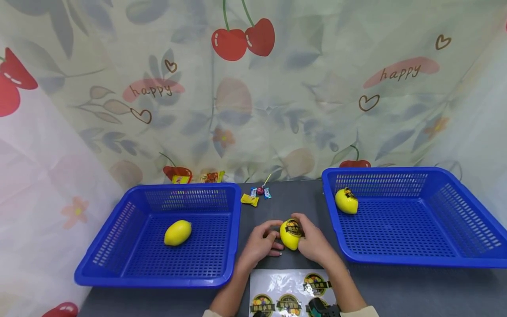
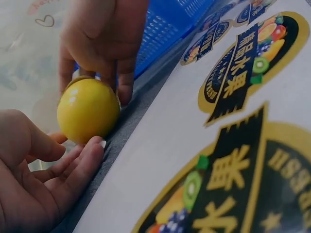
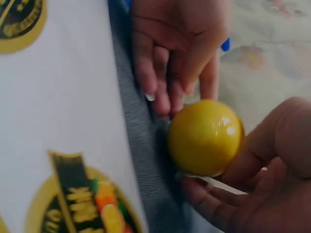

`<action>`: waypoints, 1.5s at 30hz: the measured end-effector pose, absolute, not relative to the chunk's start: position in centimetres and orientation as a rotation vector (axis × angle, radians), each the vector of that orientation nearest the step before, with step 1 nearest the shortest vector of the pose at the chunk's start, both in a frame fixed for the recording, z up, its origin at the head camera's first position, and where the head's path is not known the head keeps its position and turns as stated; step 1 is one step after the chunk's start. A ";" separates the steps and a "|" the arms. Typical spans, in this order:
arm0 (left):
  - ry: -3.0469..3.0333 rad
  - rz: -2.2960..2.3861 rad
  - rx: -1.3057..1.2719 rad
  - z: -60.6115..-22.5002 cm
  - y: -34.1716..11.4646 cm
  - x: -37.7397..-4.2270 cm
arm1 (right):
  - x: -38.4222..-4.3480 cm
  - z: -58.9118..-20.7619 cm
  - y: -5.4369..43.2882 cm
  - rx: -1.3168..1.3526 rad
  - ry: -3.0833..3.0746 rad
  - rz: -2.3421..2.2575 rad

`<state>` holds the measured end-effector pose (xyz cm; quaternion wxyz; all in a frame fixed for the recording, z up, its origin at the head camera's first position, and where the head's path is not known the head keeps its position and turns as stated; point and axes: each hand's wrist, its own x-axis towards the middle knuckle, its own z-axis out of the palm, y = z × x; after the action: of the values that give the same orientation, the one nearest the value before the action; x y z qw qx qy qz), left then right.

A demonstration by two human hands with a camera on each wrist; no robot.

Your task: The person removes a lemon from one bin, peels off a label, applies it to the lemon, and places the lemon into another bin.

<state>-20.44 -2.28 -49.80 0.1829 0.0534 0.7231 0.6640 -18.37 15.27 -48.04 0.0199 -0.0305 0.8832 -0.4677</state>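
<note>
Between both hands, low over the dark tabletop, is a yellow lemon (image 1: 290,240) with a black and gold label on its upper side. My right hand (image 1: 315,241) grips it from the right, thumb and fingers around its side. On the other side my left hand (image 1: 258,243) has relaxed, slightly bent fingers, with the fingertips right at the lemon (image 2: 87,109). In front of the hands lies a white sheet of round fruit stickers (image 1: 277,278), partly covered by the right forearm and a dark wrist device (image 1: 321,308).
A blue basket (image 1: 236,229) on the left holds a plain lemon (image 1: 178,233). The blue basket (image 1: 336,233) on the right holds a labelled lemon (image 1: 347,203). Several small wrapped candies, including a yellow one (image 1: 249,200), and a lollipop (image 1: 260,190) lie by the patterned backdrop.
</note>
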 end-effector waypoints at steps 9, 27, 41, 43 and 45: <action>2.091 1.865 0.198 -49.4 -2.1 -20.3 | -17.8 -46.9 15.8 -0.361 2.705 -1.424; 2.091 1.867 0.209 -50.0 -1.9 -20.3 | -17.6 -47.8 14.8 -0.391 3.049 -0.884; 2.076 1.895 0.215 -50.3 -2.4 -20.3 | -18.3 -44.8 14.6 -0.593 3.026 -0.936; 2.079 1.893 0.211 -50.4 -2.4 -20.3 | -18.3 -43.7 15.0 -0.622 3.016 -0.962; 2.078 1.898 0.211 -50.4 -2.4 -20.3 | -18.3 -42.4 15.6 -0.656 3.010 -0.972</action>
<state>-20.33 -2.36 -50.45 0.1587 0.0738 0.7269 0.6640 -18.28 15.58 -42.38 -0.0444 -0.2029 0.9309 -0.3005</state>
